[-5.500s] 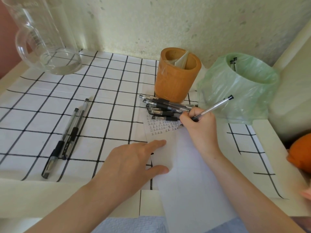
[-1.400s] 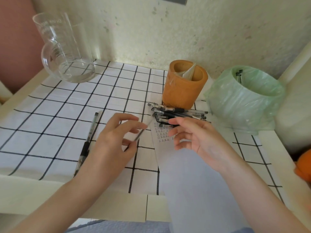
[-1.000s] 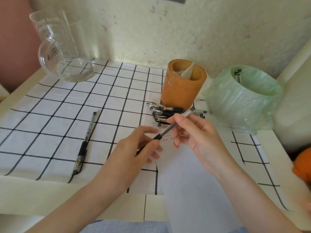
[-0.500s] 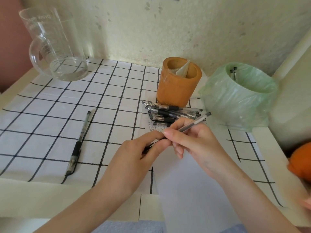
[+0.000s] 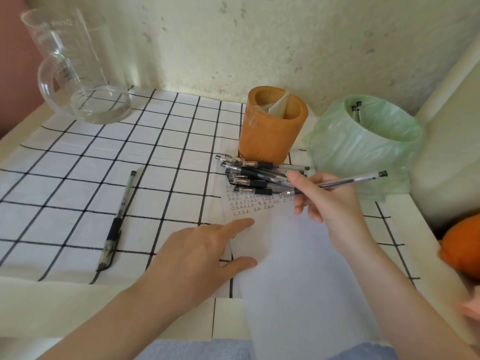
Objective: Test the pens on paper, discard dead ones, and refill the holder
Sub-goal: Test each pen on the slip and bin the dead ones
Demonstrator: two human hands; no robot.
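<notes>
My right hand (image 5: 328,203) grips a clear gel pen (image 5: 348,181), its tip down over the written marks at the top of the white paper (image 5: 291,268). Lying flat with fingers spread, my left hand (image 5: 200,258) rests on the paper's left edge. A pile of several black-grip pens (image 5: 254,175) sits at the paper's far end, in front of the orange pen holder (image 5: 270,131). One pen (image 5: 117,222) lies alone on the checked cloth to the left. The green-bagged bin (image 5: 363,144) at the right has pens inside.
A glass jug (image 5: 78,68) stands at the back left on the checked cloth (image 5: 78,165). An orange round thing (image 5: 462,245) sits at the right edge. The wall runs close behind the holder and bin.
My left hand passed a pen from the cloth to my right hand, then dropped flat onto the paper. My right hand turned the pen tip down toward the paper.
</notes>
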